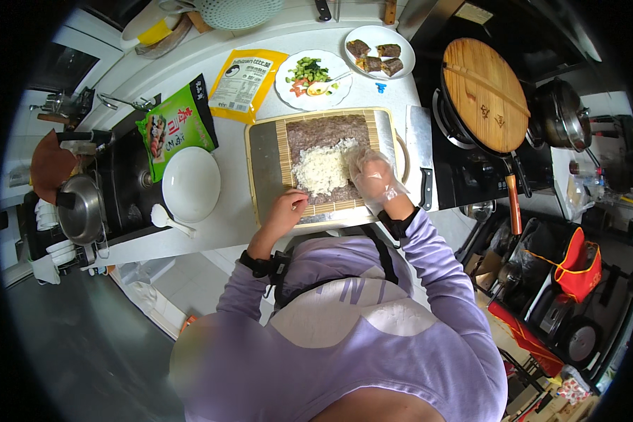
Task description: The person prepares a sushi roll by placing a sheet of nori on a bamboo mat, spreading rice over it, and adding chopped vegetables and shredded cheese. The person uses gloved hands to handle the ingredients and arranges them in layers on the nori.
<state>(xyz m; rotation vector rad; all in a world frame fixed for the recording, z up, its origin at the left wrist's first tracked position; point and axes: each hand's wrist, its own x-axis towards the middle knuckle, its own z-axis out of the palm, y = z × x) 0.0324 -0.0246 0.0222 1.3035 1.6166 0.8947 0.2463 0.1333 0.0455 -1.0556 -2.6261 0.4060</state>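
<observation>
White rice [320, 172] covers the middle of a dark seaweed sheet [328, 128], which lies on a bamboo rolling mat [283, 151]. Beneath the mat is a cutting board [263, 162] with a pale rim. My right hand [375, 177], in a clear plastic glove, presses at the rice's right side with its fingers curled; the crinkled film hides what they may hold. At the near left corner of the sheet, my bare left hand [284, 213] has its fingers drawn together in a pinch. Whatever lies between those fingertips is too small to make out.
Behind the board stand a plate of chopped vegetables [288, 83] with a spoon and a plate of filled rolls [380, 36]. A knife [419, 137] lies to the right, beside the stove with a wood-lidded pan [484, 95]. Leftward are a white bowl [191, 184] and rice paddle [169, 219].
</observation>
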